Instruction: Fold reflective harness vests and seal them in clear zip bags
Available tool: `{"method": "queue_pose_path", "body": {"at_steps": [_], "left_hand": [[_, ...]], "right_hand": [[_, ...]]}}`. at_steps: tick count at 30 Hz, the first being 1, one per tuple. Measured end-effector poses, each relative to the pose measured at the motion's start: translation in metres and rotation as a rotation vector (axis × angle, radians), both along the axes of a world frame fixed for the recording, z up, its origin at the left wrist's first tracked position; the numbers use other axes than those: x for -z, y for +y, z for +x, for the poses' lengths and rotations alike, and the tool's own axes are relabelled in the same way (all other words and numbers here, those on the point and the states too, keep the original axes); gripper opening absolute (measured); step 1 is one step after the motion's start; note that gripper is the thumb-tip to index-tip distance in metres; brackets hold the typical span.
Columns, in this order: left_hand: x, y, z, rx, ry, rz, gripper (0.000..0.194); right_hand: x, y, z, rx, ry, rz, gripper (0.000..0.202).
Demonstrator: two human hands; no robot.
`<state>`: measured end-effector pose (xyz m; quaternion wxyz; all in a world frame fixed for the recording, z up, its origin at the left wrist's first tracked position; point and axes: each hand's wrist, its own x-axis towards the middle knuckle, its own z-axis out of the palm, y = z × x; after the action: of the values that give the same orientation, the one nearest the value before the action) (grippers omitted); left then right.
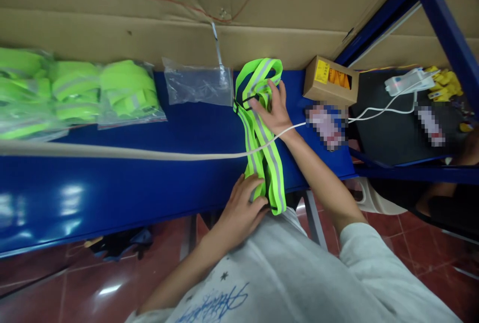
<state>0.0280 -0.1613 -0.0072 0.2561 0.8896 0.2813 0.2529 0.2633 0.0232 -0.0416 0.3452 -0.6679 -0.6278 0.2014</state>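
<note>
A neon yellow-green reflective strap harness (276,176) with grey stripes lies in long folded loops across the table's front edge, its lower end hanging toward my shirt. At its upper part, near a black slider buckle, my right hand (275,111) grips the bunched straps, thumb on one side and fingers on the other. My left hand (243,208) has its fingers curled on the lower end of the loops. Part of the straps is hidden under both hands. A white cable (187,156) passes in front of the harness.
Bagged neon strap bundles (129,88) line the left back of the blue table (179,183). A clear plastic bag (198,85) lies beside the harness. To the right are a small cardboard box (312,83), a blurred-out item (327,126) and a white power strip (407,82).
</note>
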Motion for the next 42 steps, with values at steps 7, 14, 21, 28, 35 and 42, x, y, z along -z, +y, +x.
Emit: {"method": "queue_pose_path", "body": {"at_steps": [7, 14, 21, 28, 35, 42], "left_hand": [[0.007, -0.006, 0.011, -0.058, -0.022, 0.035, 0.023], [0.012, -0.006, 0.011, -0.091, -0.104, -0.033, 0.044], [0.022, -0.015, 0.005, -0.210, -0.222, -0.158, 0.056], [0.016, -0.015, 0.008, -0.192, -0.196, -0.190, 0.045], [0.011, -0.018, 0.003, -0.265, -0.189, -0.229, 0.060], [-0.002, -0.020, 0.000, -0.378, -0.172, -0.267, 0.028]], "right_hand": [[-0.005, 0.010, -0.039, -0.077, 0.078, -0.008, 0.071], [-0.057, -0.129, 0.020, -0.091, 0.150, 0.025, 0.052], [-0.058, -0.250, 0.015, -0.451, -0.126, -0.017, 0.075], [-0.039, -0.237, 0.004, -0.481, -0.134, -0.083, 0.055], [-0.040, -0.235, 0.006, -0.463, -0.007, -0.097, 0.039], [-0.036, -0.233, 0.004, -0.479, 0.030, -0.070, 0.033]]}}
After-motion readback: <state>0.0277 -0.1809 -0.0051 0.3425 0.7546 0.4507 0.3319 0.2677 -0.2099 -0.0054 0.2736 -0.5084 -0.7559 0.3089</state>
